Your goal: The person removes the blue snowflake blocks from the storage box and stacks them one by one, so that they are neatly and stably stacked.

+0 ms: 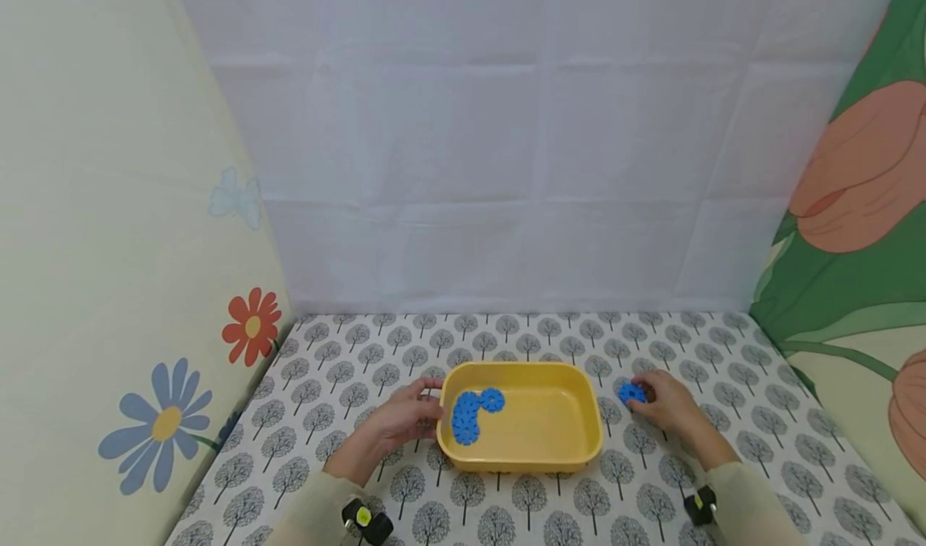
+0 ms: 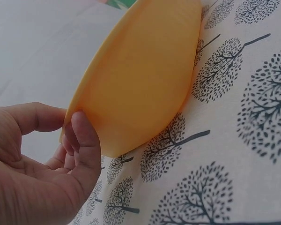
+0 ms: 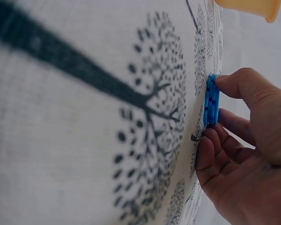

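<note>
At the lower edge of the head view, a pale left sleeve (image 1: pixel 311 510) and a pale right sleeve (image 1: pixel 752 502) enter the frame, each beside a black wrist-mounted device, the left device (image 1: pixel 367 522) bearing a yellow-green mark. Both forearms extend over a white tablecloth (image 1: pixel 463 526) printed with dark trees. The left hand (image 1: pixel 396 419), left of the frame's lower centre, grips the left rim of a yellow rectangular tray (image 1: pixel 542 421) between curled fingers and thumb. The tray stands upright at lower centre. Inside its left end lies an overlapping group of blue notched discs (image 1: pixel 466 421); a single blue notched disc (image 1: pixel 493 400) adjoins the group's upper right. The right hand (image 1: pixel 664 401), right of the tray, pinches a blue disc stack (image 3: pixel 212 100) between thumb and fingers; the right wrist view shows the layers edge-on, close to the cloth. At the rear, a creased white curtain (image 1: pixel 463 144) spans the upper centre. A flower-printed panel (image 1: pixel 108 232) occupies the left side; a tulip-printed panel (image 1: pixel 861 168) occupies the right.
</note>
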`<act>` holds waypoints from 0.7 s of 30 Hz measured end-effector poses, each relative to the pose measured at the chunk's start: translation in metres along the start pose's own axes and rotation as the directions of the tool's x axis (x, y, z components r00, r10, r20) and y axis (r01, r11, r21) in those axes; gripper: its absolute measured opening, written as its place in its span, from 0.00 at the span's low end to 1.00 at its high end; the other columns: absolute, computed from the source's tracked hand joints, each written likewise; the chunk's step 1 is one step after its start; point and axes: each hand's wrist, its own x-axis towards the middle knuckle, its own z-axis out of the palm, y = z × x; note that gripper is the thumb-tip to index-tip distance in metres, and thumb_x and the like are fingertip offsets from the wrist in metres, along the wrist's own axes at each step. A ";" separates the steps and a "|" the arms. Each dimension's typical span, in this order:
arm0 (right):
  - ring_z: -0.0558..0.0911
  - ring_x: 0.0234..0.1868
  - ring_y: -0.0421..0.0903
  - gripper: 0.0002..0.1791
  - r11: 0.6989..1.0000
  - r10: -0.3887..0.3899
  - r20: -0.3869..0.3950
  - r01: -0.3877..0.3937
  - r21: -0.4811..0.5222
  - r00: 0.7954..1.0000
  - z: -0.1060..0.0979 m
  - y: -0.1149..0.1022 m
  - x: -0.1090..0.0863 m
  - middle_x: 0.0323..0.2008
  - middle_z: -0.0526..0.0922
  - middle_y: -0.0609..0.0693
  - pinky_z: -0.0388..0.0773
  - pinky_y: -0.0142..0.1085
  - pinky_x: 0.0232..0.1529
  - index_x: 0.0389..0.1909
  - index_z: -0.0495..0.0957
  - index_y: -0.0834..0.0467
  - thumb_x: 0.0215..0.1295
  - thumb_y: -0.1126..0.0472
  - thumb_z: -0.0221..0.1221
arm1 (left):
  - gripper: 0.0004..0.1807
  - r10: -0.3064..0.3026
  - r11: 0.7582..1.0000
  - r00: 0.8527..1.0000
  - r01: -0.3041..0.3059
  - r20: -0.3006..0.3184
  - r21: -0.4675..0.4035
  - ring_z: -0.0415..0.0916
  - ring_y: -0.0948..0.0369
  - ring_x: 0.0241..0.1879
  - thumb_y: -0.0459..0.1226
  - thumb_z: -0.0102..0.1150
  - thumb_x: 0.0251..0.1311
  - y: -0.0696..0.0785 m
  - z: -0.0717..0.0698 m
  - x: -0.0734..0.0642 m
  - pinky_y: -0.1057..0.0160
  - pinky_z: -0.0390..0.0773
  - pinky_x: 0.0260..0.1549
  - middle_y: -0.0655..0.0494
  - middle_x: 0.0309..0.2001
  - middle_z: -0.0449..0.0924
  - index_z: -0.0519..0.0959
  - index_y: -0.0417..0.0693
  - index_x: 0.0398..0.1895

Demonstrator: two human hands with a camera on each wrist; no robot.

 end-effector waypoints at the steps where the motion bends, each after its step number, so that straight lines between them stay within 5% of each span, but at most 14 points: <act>1: 0.78 0.44 0.53 0.22 1.000 -0.005 0.002 0.005 -0.004 1.000 0.000 0.000 0.000 0.47 0.79 0.61 0.80 0.49 0.48 0.54 0.78 0.67 0.61 0.61 0.69 | 0.31 -0.001 1.000 1.000 0.001 0.000 0.001 0.77 0.55 0.34 0.27 0.58 0.60 0.000 0.000 0.000 0.59 0.81 0.32 0.45 0.42 0.77 0.63 0.38 0.67; 11: 0.78 0.44 0.53 0.25 1.000 -0.016 0.022 0.016 0.001 1.000 -0.005 0.002 0.002 0.46 0.79 0.61 0.79 0.50 0.47 0.57 0.77 0.68 0.62 0.59 0.67 | 0.31 -0.007 1.000 1.000 0.007 -0.010 0.014 0.75 0.55 0.34 0.28 0.58 0.61 0.000 0.001 0.000 0.60 0.81 0.32 0.45 0.41 0.76 0.63 0.39 0.67; 16: 0.78 0.45 0.54 0.24 0.999 0.001 -0.035 0.001 0.038 0.999 -0.014 -0.004 0.000 0.47 0.78 0.62 0.80 0.47 0.43 0.61 0.74 0.68 0.69 0.59 0.61 | 0.30 -0.005 1.000 1.000 0.005 0.002 0.011 0.75 0.55 0.34 0.28 0.58 0.61 0.000 0.000 0.001 0.59 0.81 0.32 0.44 0.42 0.76 0.63 0.38 0.68; 21: 0.79 0.44 0.55 0.22 0.996 -0.059 -0.088 0.064 0.062 0.994 -0.025 -0.019 -0.003 0.46 0.79 0.62 0.81 0.46 0.40 0.61 0.74 0.68 0.72 0.60 0.57 | 0.30 -0.005 1.000 1.000 0.005 0.002 0.008 0.76 0.55 0.34 0.27 0.58 0.61 0.001 0.000 0.000 0.59 0.81 0.32 0.44 0.41 0.76 0.63 0.38 0.67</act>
